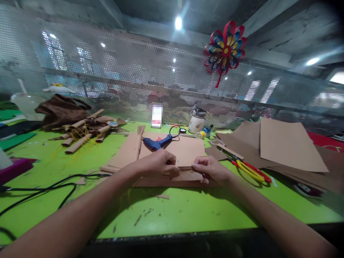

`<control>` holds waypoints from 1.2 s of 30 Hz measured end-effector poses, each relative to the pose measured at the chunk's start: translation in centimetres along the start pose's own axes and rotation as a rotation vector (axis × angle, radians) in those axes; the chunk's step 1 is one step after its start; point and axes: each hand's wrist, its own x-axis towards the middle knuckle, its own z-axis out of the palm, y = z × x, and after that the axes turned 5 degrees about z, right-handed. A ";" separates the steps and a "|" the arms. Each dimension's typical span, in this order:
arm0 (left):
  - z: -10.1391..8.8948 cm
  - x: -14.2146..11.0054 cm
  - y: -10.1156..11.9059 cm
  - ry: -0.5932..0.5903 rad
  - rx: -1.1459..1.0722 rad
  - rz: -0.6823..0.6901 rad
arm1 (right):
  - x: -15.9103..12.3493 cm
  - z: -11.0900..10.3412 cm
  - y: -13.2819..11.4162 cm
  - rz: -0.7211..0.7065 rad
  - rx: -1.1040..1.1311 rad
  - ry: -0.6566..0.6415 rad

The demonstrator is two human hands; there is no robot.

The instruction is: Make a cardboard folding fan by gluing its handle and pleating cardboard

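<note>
My left hand [160,163] is closed, its fingers curled down on the near edge of a piece of brown paper [186,175]. At the paper's right end, my right hand [212,169] pinches it between thumb and fingers. The paper seems folded or layered along this edge; my fingers partly hide it. Under and behind it lie stacked brown sheets [189,148]. A blue glue gun [158,143] rests on them just beyond my left hand. Left of the gun is a rolled paper piece [138,145] with a frayed top.
Scissors [251,172] with red and yellow handles lie right of my right hand, beside more brown sheets [290,143]. Tied paper rolls [80,141], a brown bag [63,111] and black cables [40,189] are at left. A phone [156,116] and bottle [197,121] stand behind.
</note>
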 end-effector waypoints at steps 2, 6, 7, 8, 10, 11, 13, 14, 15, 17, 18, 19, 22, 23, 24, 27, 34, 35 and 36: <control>-0.2 0.0 -0.1 -0.020 0.033 0.051 | 0.0 -0.1 0.0 -0.005 -0.009 0.011; -0.2 0.1 -0.2 0.002 0.109 0.116 | 0.0 -0.3 0.0 0.008 -0.010 0.021; -0.2 0.2 -0.3 0.008 0.106 0.121 | 0.0 -0.3 0.0 0.015 -0.018 0.018; -0.1 0.2 -0.4 0.010 0.098 0.124 | 0.0 -0.3 0.0 0.021 -0.030 0.016; 0.0 0.2 -0.5 -0.004 0.088 0.119 | 0.0 -0.2 0.0 0.027 -0.062 0.019; 0.0 0.2 -0.6 -0.011 0.086 0.115 | 0.1 -0.1 0.0 0.026 -0.078 0.027; 0.1 0.2 -0.4 -0.014 0.081 0.120 | 0.1 0.0 0.1 0.010 -0.099 0.049; 0.1 0.2 -0.2 -0.001 0.077 0.127 | 0.2 0.1 0.3 0.001 -0.103 0.058; 0.2 0.2 0.1 0.017 0.069 0.137 | 0.3 0.3 0.4 -0.007 -0.102 0.064; 0.4 0.2 0.8 0.050 0.051 0.156 | 0.4 0.5 0.6 -0.016 -0.091 0.062; 0.6 0.3 1.2 0.054 0.043 0.159 | 0.4 0.7 0.6 -0.018 -0.087 0.055; 0.9 0.3 1.5 0.062 0.037 0.157 | 0.4 0.9 0.6 -0.020 -0.086 0.047; 1.8 0.4 2.4 0.113 0.064 0.130 | 0.1 1.4 0.4 -0.019 -0.104 0.037; 2.0 0.5 2.5 0.127 0.078 0.120 | -0.1 1.6 0.2 -0.017 -0.114 0.039; 2.1 0.5 2.7 0.136 0.090 0.112 | -0.2 1.7 0.1 -0.017 -0.126 0.039; 2.1 0.4 2.9 0.136 0.098 0.094 | -0.6 1.9 -0.3 -0.049 -0.177 0.033; 1.6 0.3 3.1 0.104 -0.009 0.012 | -0.8 1.7 -0.7 -0.217 -0.401 0.145; 1.6 0.3 3.1 0.103 -0.010 0.007 | -0.8 1.6 -0.8 -0.239 -0.437 0.160; 1.5 0.3 3.0 0.106 -0.006 -0.001 | -0.8 1.5 -0.9 -0.251 -0.460 0.165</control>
